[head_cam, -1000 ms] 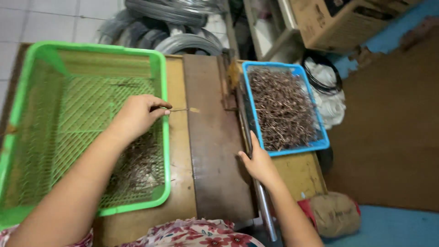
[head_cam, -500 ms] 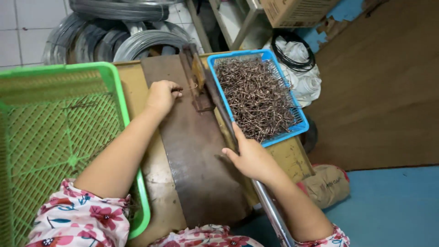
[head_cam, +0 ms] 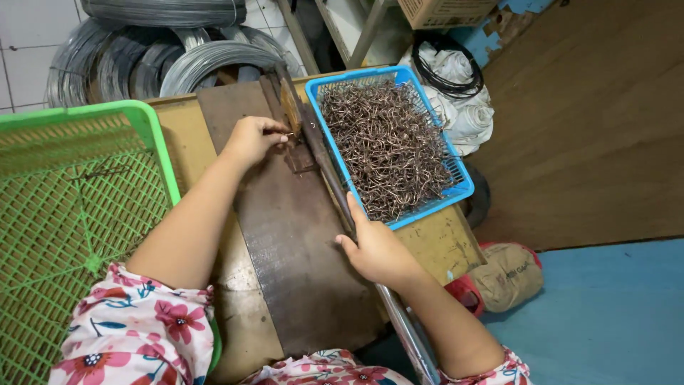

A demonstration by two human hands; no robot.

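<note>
Pinching a wire piece (head_cam: pixel 289 133) still, left hand (head_cam: pixel 251 139) unmoved, right hand (head_cam: pixel 376 248) still gripping the lever bar (head_cam: pixel 329 171).

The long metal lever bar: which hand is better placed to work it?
Probably the right hand: it already grips the lever bar beside the blue basket. The left hand is busy at the bar's far end, pinching a small wire piece against the dark metal plate.
</note>
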